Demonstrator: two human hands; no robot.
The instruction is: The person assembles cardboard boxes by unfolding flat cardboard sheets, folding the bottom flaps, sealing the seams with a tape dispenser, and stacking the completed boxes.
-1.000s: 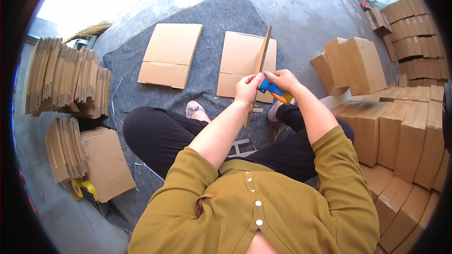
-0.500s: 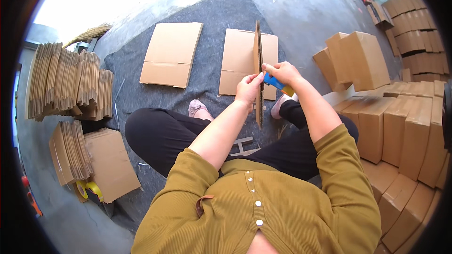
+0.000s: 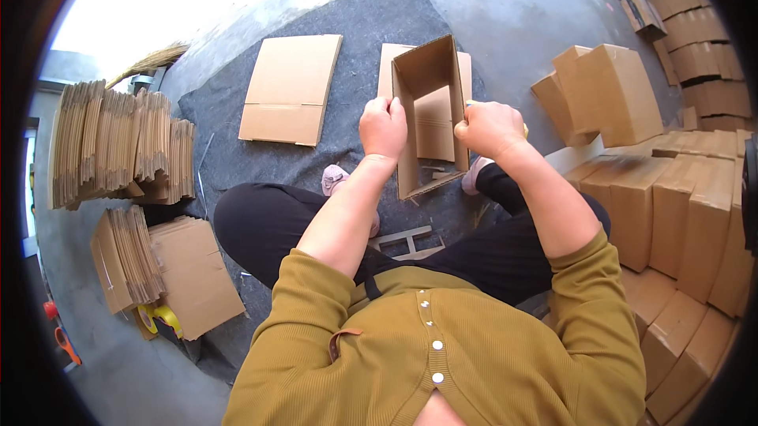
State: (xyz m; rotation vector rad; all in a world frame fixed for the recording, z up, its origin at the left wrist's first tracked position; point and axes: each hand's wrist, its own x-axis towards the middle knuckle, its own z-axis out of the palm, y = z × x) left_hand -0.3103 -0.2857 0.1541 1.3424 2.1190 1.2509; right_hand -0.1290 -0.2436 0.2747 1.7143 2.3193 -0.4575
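Carton (image 3: 425,67), squared open, tool (image 3: 525,131) mostly hidden behind right fingers (image 3: 469,127)

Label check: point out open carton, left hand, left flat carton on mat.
Open carton (image 3: 426,67): head view, far inner wall.
Left hand (image 3: 384,129): head view, its back.
Left flat carton (image 3: 289,82): head view, top face.

Glare: strong light bleached the floor (image 3: 229,31) nearly white beyond the grey mat's (image 3: 355,78) far-left side.
Open carton (image 3: 426,67): its inner walls, above the mat, lay in soft shade.
Carton stack (image 3: 667,213): right of the mat, it bowed with fisheye distortion.
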